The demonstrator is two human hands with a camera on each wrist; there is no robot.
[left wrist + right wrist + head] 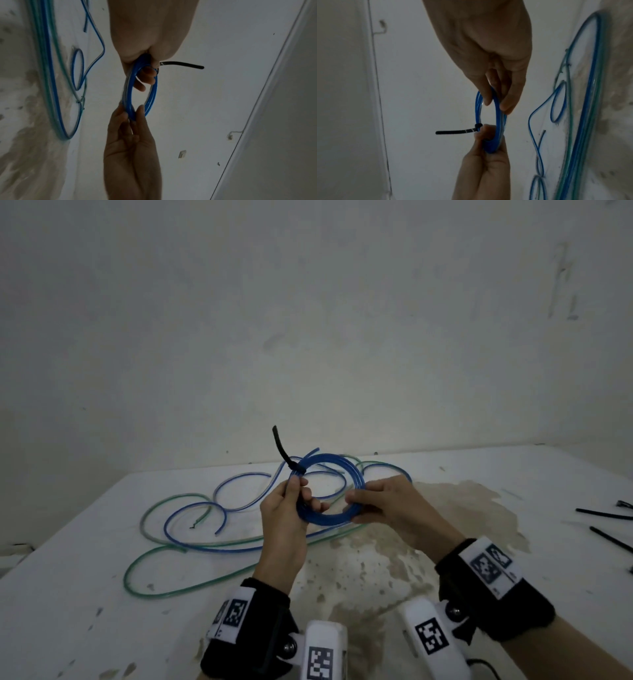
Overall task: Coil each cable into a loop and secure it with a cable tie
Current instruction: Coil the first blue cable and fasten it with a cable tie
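Note:
A blue cable coil [337, 465] [128, 97] [498, 120] hangs in the air above the white table [85, 577], held by both hands. My left hand [291, 501] [149, 54] grips the coil's left side, just below a black cable tie [282, 450] [181, 64] [453, 132] wrapped round the strands, its tail sticking up. My right hand [376, 505] [498, 94] pinches the coil's right side between thumb and fingers. Loose blue cables [191, 508] and green cables [144, 566] lie spread on the table behind and left.
Several spare black cable ties [603, 513] lie at the table's right edge. A brownish stained patch [394, 549] covers the table's middle. A pale wall rises behind the table's far edge.

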